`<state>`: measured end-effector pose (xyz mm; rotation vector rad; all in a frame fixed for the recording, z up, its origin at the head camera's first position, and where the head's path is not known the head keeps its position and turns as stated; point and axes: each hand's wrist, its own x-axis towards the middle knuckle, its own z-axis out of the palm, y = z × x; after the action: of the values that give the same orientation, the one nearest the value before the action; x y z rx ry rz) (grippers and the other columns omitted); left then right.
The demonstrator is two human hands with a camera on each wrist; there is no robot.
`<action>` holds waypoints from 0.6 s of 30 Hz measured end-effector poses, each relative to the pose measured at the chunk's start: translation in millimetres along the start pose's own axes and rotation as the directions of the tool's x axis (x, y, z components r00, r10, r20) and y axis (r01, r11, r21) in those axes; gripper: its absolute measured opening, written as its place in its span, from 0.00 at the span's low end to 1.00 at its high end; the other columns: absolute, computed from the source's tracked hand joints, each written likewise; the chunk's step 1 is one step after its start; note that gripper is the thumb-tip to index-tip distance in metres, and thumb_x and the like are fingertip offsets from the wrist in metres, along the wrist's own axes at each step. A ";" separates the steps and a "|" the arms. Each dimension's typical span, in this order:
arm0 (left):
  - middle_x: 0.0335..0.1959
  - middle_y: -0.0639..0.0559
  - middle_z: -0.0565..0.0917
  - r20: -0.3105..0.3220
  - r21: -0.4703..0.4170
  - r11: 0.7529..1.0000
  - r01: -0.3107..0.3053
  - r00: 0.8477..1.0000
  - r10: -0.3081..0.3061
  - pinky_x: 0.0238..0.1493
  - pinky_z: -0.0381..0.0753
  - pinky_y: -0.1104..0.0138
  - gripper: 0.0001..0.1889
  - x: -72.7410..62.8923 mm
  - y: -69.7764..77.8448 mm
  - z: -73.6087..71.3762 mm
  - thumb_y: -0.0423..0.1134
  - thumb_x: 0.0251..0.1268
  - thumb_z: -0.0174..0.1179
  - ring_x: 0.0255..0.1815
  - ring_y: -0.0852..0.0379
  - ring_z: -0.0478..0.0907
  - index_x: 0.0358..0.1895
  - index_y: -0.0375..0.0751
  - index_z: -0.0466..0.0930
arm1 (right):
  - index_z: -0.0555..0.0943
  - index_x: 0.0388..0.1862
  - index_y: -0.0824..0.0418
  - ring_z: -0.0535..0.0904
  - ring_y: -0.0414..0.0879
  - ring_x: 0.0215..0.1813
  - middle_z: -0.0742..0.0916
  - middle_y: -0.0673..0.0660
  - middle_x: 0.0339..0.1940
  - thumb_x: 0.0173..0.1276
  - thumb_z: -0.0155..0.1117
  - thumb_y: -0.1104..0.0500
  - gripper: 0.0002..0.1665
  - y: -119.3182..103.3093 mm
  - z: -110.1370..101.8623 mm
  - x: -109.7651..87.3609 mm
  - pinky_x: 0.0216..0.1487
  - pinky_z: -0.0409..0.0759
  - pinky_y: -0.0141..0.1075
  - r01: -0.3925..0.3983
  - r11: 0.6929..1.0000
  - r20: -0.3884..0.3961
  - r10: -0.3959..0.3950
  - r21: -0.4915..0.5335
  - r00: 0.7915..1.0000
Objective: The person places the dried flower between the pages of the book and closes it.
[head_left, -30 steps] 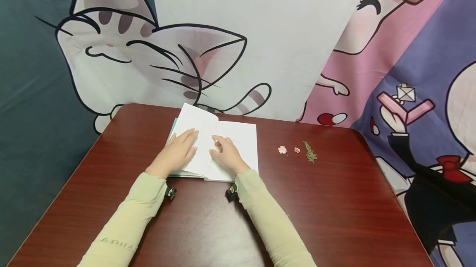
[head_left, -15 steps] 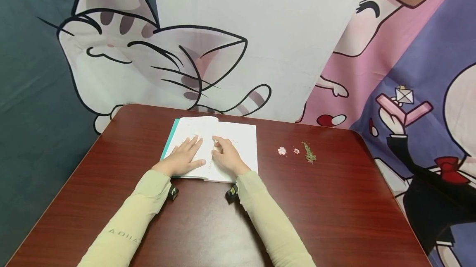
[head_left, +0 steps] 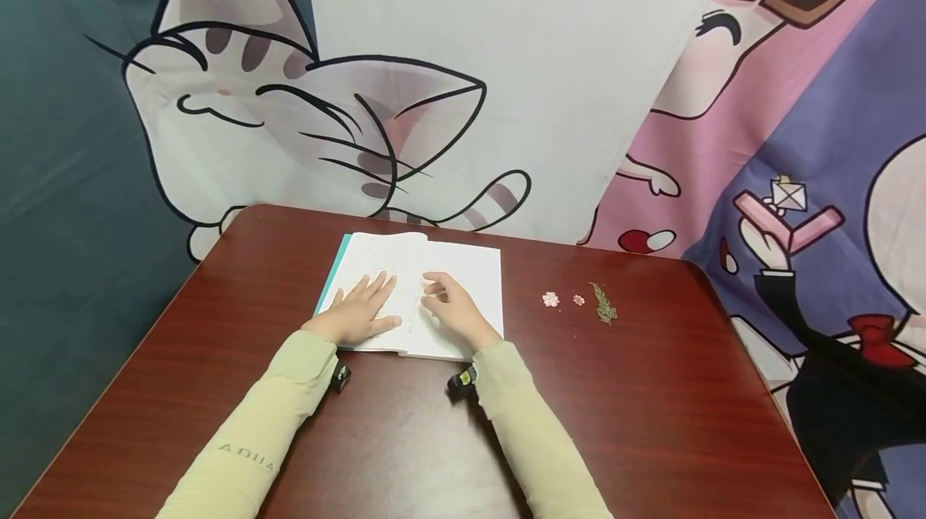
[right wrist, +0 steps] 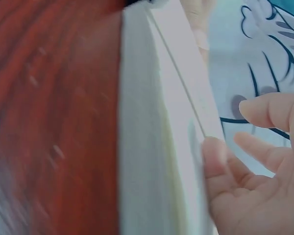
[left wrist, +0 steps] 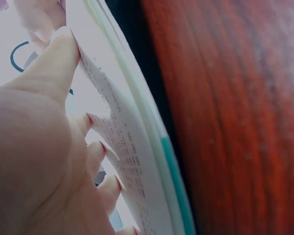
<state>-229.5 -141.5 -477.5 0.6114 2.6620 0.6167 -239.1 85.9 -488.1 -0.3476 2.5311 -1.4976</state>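
An open book (head_left: pixel 473 266) with a teal cover edge lies on the table, its left page (head_left: pixel 383 250) printed. My left hand (head_left: pixel 354 320) rests on that page with its fingers spread, fingertips touching the paper in the left wrist view. Over the right page, close to the gutter, is my right hand (head_left: pixel 457 312), its fingers loosely bent. In the right wrist view the right hand (right wrist: pixel 255 171) shows its thumb and fingers apart with nothing between them; one fingertip is at the page.
To the right of the book lie two small pink flowers, the larger flower (head_left: pixel 551 300) and the smaller flower (head_left: pixel 579 300), beside a green sprig (head_left: pixel 604 306). They are on a dark red wooden table (head_left: pixel 651 406). Behind it hangs a cartoon-printed cloth (head_left: pixel 550 61).
A raised left page has come down flat, and my left hand now lies on it, slightly further right. My right hand has shifted a little right, its fingers looser.
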 end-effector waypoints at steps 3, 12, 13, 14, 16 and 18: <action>0.84 0.39 0.41 0.004 -0.006 1.000 0.008 1.000 -0.008 0.72 0.33 0.30 0.44 0.1 -2.6 2.1 0.63 0.77 0.47 0.82 0.33 0.34 0.83 0.41 0.42 | 0.73 0.70 0.61 0.83 0.52 0.47 0.83 0.61 0.53 0.75 0.57 0.61 0.25 -2.2 -9.8 -5.4 0.40 0.83 0.38 -0.007 0.998 -0.005 0.008 0.064 1.000; 0.84 0.39 0.41 0.024 0.010 0.999 0.030 0.999 -0.030 0.71 0.32 0.28 0.42 -2.2 3.0 -1.7 0.60 0.78 0.48 0.82 0.33 0.35 0.83 0.41 0.42 | 0.80 0.61 0.62 0.84 0.53 0.42 0.86 0.61 0.44 0.72 0.61 0.63 0.19 -2.0 -48.0 -24.3 0.44 0.82 0.42 0.058 0.998 -0.177 -0.063 -0.035 0.982; 0.84 0.39 0.42 0.024 0.013 0.999 0.032 0.999 -0.032 0.71 0.32 0.28 0.42 -2.3 3.7 -1.8 0.60 0.79 0.48 0.82 0.33 0.35 0.83 0.42 0.43 | 0.81 0.60 0.62 0.83 0.53 0.42 0.86 0.60 0.44 0.72 0.61 0.63 0.18 -1.4 -52.6 -26.9 0.44 0.81 0.42 0.055 0.997 -0.200 -0.065 -0.055 0.978; 0.84 0.39 0.42 0.023 0.014 0.999 0.033 0.999 -0.033 0.71 0.32 0.28 0.42 -2.2 3.7 -1.6 0.60 0.79 0.47 0.82 0.33 0.35 0.83 0.42 0.43 | 0.81 0.59 0.62 0.83 0.53 0.42 0.87 0.60 0.43 0.71 0.62 0.63 0.18 -1.0 -57.1 -29.3 0.44 0.81 0.43 0.053 0.996 -0.223 -0.067 -0.068 0.972; 0.84 0.40 0.41 0.023 0.011 0.999 0.035 0.999 -0.036 0.71 0.31 0.28 0.42 -2.4 3.8 -1.6 0.60 0.79 0.47 0.82 0.33 0.35 0.83 0.42 0.42 | 0.82 0.58 0.62 0.84 0.53 0.42 0.87 0.60 0.43 0.71 0.62 0.63 0.17 0.9 -66.1 -33.3 0.46 0.80 0.44 0.046 0.995 -0.269 -0.069 -0.089 0.961; 0.84 0.40 0.41 0.023 0.008 0.999 0.038 0.999 -0.038 0.71 0.31 0.29 0.42 -2.5 3.7 -1.6 0.60 0.79 0.47 0.82 0.33 0.35 0.83 0.42 0.42 | 0.83 0.56 0.63 0.84 0.54 0.44 0.88 0.61 0.43 0.71 0.61 0.63 0.16 2.3 -75.1 -37.7 0.48 0.80 0.45 0.050 0.995 -0.317 -0.077 -0.092 0.945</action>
<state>-226.8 -140.2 -473.9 0.5652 2.6487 0.5857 -223.7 160.7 -453.0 -0.2131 2.8642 -1.5900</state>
